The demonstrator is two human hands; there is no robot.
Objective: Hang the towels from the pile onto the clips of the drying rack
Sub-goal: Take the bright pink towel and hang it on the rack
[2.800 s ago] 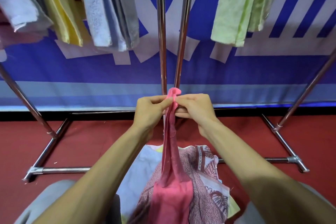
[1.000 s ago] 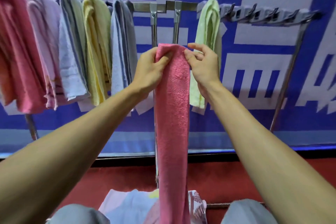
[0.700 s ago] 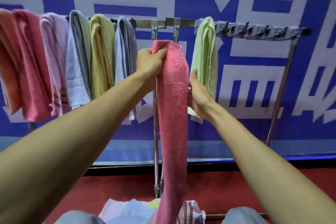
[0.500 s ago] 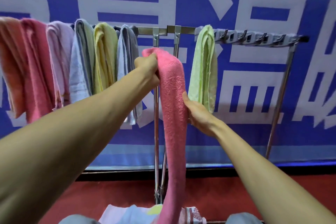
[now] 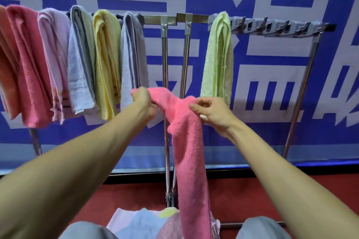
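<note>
Head view, single frame. I log both hands on the pink towel point(image 5: 191, 153).

Left hand point(image 5: 144, 103): fingers curled tight round the towel's bunched upper end. Right hand point(image 5: 214, 115): thumb and fingertips pinch the cloth just beside that, where it humps over and drops. The stretch between the two hands sags slightly.

Towel position: in the air in front of the two middle uprights point(image 5: 165, 60) of the drying rack point(image 5: 194, 18), well below the top rail and touching no clip. Its long tail hangs straight down to the pile point(image 5: 143, 221) at the bottom edge of the view; I cannot tell whether the end rests on it.

Rack status: along the left half of the rail, six towels point(image 5: 81, 58) hang side by side (orange, rose, lilac, grey-blue, yellow, lavender). At the inner end of the right half hangs a green towel point(image 5: 217, 58). The clips point(image 5: 272, 27) from there to the right end carry nothing.

Behind: blue and white banner point(image 5: 272, 87). Below: red floor point(image 5: 244, 196).
</note>
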